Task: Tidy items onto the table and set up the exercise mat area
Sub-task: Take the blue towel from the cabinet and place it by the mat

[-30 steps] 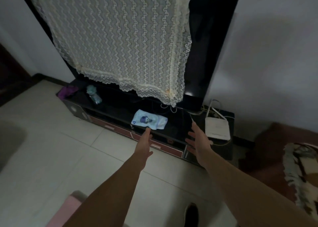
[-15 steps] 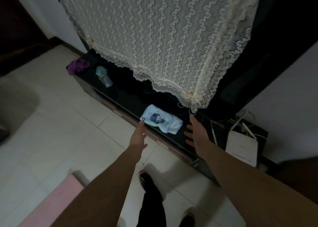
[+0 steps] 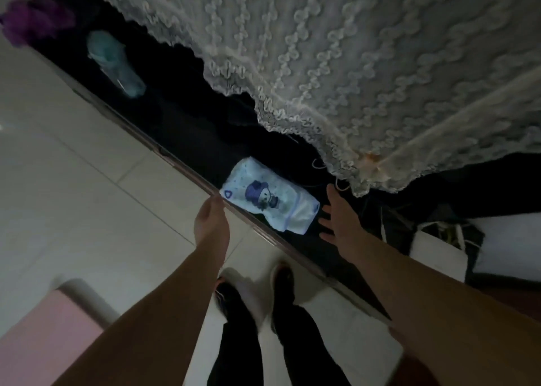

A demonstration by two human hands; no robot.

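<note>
A pale blue folded cloth (image 3: 269, 198) with a dark cartoon figure printed on it lies on the black TV stand (image 3: 187, 139), near its front edge. My left hand (image 3: 211, 220) reaches to the cloth's near-left corner, fingertips at the stand's edge, holding nothing. My right hand (image 3: 336, 215) hovers just right of the cloth with fingers spread, apart from it. A pink mat (image 3: 44, 336) shows at the bottom left on the floor.
A lace cover (image 3: 351, 63) hangs over the TV above the stand. Farther left on the stand lie a teal bottle (image 3: 117, 63) and a purple bundle (image 3: 35, 19). A white box (image 3: 436, 253) with cables sits at right. My feet (image 3: 254, 289) stand on pale floor tiles.
I have stepped closer to the stand and look more steeply down. Both hands stay on either side of the cloth, now nearer to it.
</note>
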